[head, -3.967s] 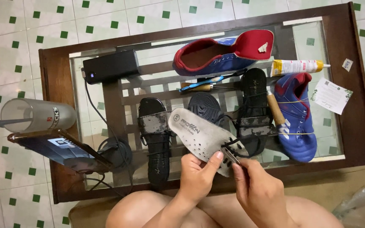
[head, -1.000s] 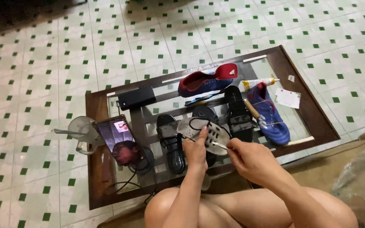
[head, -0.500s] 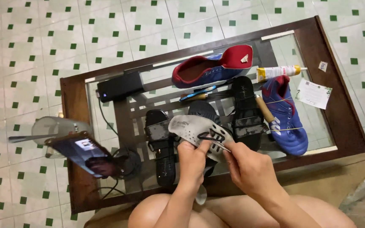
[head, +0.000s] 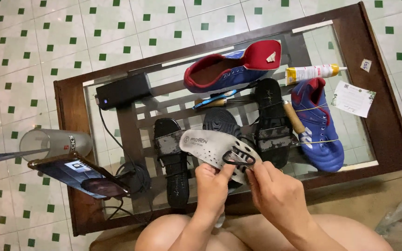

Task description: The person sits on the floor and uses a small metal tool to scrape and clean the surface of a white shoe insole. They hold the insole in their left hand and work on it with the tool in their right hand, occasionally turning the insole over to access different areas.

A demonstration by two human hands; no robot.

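My left hand (head: pixel 212 188) grips the near end of a grey perforated insole (head: pixel 210 146) held over the glass table (head: pixel 382 111). My right hand (head: pixel 275 193) pinches a black band or loop (head: pixel 238 158) at the insole's near end, right beside the left thumb. Beneath the insole lie a black sandal (head: pixel 173 162) at left, a dark sole (head: pixel 222 123) behind it, and another black sandal (head: pixel 271 121) at right. My bare knees show at the bottom edge.
A red-and-blue sports shoe (head: pixel 233 67) lies at the back, its mate (head: pixel 319 125) at right. A glue tube (head: pixel 312 72), a wooden-handled tool (head: pixel 294 116), a blue-handled tool (head: pixel 212 100), a paper card (head: pixel 353 98), a black power bank (head: pixel 123 89), a propped phone (head: pixel 77 174) and a glass (head: pixel 54 144) surround them.
The view has drawn closer and shifted left to right over the table. Both hands stay on the insole; the right hand now pinches a black loop at its end.
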